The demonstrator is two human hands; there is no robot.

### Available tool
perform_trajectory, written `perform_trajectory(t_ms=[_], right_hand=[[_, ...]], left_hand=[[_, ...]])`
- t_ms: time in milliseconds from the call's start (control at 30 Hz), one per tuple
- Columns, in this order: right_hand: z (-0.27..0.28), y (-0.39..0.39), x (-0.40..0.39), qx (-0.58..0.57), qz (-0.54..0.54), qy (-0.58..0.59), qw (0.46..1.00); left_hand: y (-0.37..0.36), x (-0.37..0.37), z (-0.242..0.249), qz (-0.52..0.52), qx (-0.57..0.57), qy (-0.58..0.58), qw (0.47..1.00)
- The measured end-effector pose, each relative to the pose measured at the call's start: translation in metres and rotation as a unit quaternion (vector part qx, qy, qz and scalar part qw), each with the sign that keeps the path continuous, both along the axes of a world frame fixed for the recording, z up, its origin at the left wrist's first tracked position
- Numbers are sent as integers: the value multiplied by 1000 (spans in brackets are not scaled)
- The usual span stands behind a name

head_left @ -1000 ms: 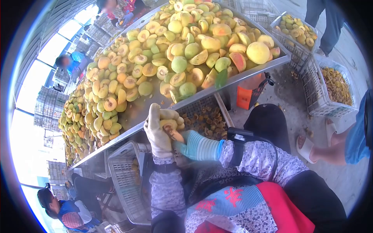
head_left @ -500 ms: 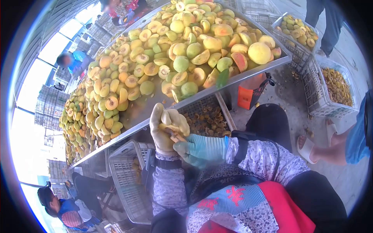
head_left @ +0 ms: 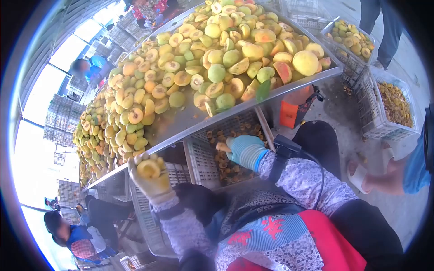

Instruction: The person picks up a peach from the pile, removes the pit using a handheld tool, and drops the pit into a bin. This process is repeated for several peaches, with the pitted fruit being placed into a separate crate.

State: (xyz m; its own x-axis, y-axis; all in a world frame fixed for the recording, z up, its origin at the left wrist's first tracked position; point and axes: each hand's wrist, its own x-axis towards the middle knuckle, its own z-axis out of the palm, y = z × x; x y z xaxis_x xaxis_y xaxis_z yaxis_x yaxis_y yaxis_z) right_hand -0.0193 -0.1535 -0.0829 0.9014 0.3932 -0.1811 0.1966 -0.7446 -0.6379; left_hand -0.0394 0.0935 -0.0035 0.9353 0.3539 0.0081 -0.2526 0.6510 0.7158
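My left hand (head_left: 153, 183), in a pale work glove, is palm up at the table's front edge, its fingers curled around a yellow peach half (head_left: 149, 169) whose cut face looks up. My right hand (head_left: 246, 151), in a teal-blue glove, is closed over a crate (head_left: 199, 165) of brown pits and scraps (head_left: 237, 169). A small tan tip sticks out from its fingers; I cannot make out what it is. Ahead of both hands, a metal-rimmed table (head_left: 181, 132) bears a big heap of halved and whole yellow-green peaches (head_left: 181, 79).
A second crate (head_left: 144, 226) stands below my left hand. To the right are an orange container (head_left: 288, 113), a crate of scraps (head_left: 384, 122) and a crate of peach halves (head_left: 350, 40). A person stands at right in sandals (head_left: 358, 174); another sits at lower left (head_left: 83, 239).
My hands were together at the fruit in front of the table and have parted. The left moved left and down with the peach half; the right moved right over the scrap crate.
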Motion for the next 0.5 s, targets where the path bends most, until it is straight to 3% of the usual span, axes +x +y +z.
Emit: perform_trajectory(t_ms=[33, 100, 233, 300, 367, 400, 433, 500], right_hand=[[-1, 3, 0, 29, -51, -42, 997], [5, 15, -2, 74, -11, -39, 996], [11, 14, -4, -9, 16, 28, 999], [12, 13, -5, 98, -19, -25, 995], [12, 10, -5, 111, -23, -39, 993], [9, 6, -4, 86, -36, -38, 995], [7, 1, -3, 61, -53, -38, 996], [-3, -3, 6, 77, -87, -31, 993]], left_hand=[[13, -8, 2, 32, 1, 14, 999], [19, -14, -2, 36, 12, 32, 999], [-11, -15, 14, 53, 49, 82, 994], [-14, -16, 17, 59, 56, 82, 993], [-7, -25, 12, 65, 69, 77, 993], [9, -29, -1, 137, 257, 52, 955], [23, -31, -6, 198, 436, 23, 878], [41, -38, 13, 255, 328, 197, 888]])
